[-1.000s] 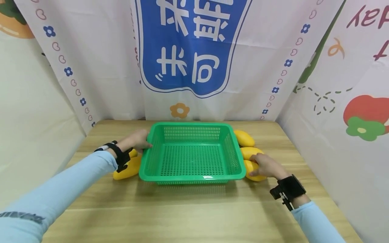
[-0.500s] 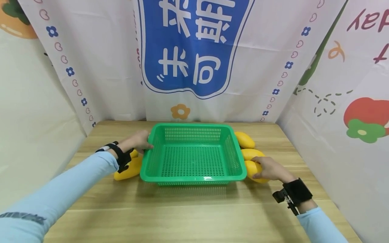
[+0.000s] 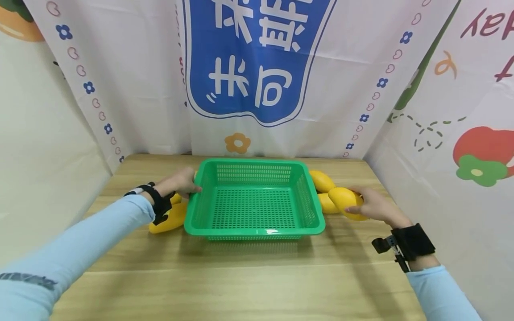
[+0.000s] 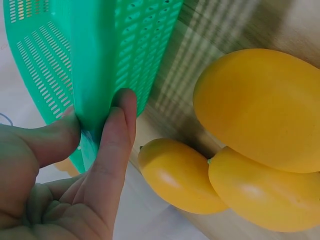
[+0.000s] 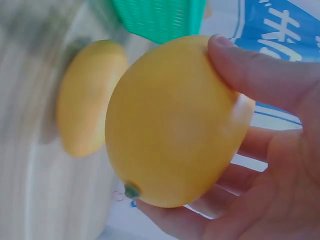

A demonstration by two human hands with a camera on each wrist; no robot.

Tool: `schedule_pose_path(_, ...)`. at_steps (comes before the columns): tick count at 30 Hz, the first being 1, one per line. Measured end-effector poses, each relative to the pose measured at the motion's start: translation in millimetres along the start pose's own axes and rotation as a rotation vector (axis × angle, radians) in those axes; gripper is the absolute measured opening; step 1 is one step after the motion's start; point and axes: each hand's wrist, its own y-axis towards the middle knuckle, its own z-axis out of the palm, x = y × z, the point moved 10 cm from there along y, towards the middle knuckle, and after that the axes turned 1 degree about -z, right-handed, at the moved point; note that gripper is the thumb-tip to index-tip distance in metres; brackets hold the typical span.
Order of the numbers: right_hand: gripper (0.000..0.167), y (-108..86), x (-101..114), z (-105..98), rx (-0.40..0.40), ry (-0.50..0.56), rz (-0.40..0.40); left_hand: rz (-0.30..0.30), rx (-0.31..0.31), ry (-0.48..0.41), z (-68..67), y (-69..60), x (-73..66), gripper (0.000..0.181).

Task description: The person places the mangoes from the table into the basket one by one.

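Pick looks good: mango now lifted in our right hand, basket's 3 o'clock; left hand pinches rim.

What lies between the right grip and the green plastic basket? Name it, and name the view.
In the head view: the held mango, against the right grip, then another mango lying beside the green plastic basket.
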Motion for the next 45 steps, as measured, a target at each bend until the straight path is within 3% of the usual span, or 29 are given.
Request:
schedule_pose_path(5,0.060,5.3,24,-16,-0.025,0.019,-0.012,-0.008,0.002,0.015,-1.5,-3.0,-0.6,0.019)
schedule_pose_path(8,0.060,9.7,41,-20,0.000,0.056,-0.015,-0.007,0.003,0.026,-1.1,-2.3,-0.1,0.018)
schedule_pose_path(15,0.054,30.3,82,-12,0.064,0.057,-0.090,-0.017,0.009,0.015,0.6,-1.0,2.8,0.017)
schedule_pose_path(19,0.056,42.5,100,-3,0.093,0.046,-0.120,-0.021,0.016,0.009,2.0,-0.7,3.8,0.017)
schedule_pose_path(25,0.057,61.0,120,19,0.195,0.058,-0.155,-0.016,0.022,0.000,3.7,-0.1,4.5,0.017)
schedule_pose_path(31,0.057,77.0,132,48,0.297,-0.009,-0.179,-0.003,0.017,-0.019,2.3,0.3,4.4,0.015)
schedule_pose_path(39,0.062,80.4,131,81,0.416,-0.107,-0.147,0.000,0.017,-0.012,2.4,1.0,0.9,0.015)
schedule_pose_path(45,0.060,78.4,136,94,0.507,-0.179,-0.174,-0.004,0.006,0.015,-0.6,1.4,-1.2,0.017)
